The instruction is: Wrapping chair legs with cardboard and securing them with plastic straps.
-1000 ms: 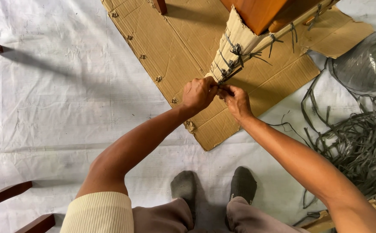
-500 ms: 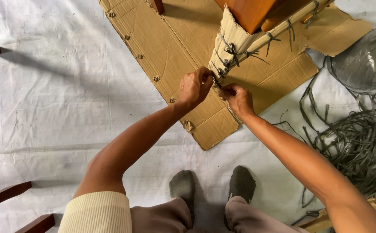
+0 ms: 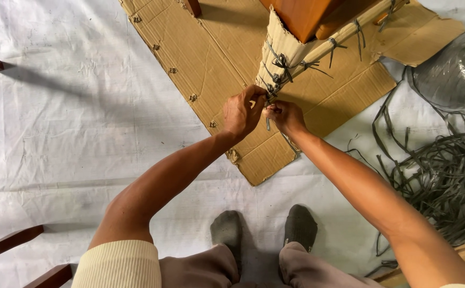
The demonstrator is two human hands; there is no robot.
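Just above frame centre, the left hand (image 3: 243, 113) and right hand (image 3: 284, 117) meet at the lower end of a corrugated-cardboard-wrapped furniture leg (image 3: 280, 50), each pinching an end of a grey plastic strap (image 3: 268, 124). The step looks like knotting another tie below the earlier strap knots (image 3: 280, 61); pulling both ends taut seems called for. The fingertips hide the knot itself. The leg's wooden top is cut off. A heap of loose straps (image 3: 445, 176) lies at right.

The furniture leg (image 3: 301, 16) is smooth, shiny brown wood. Its wrap (image 3: 277, 45) is rough ribbed cardboard. The strap (image 3: 268, 124) is flat grey plastic. The floor sheet (image 3: 56, 133) is wrinkly white woven plastic.
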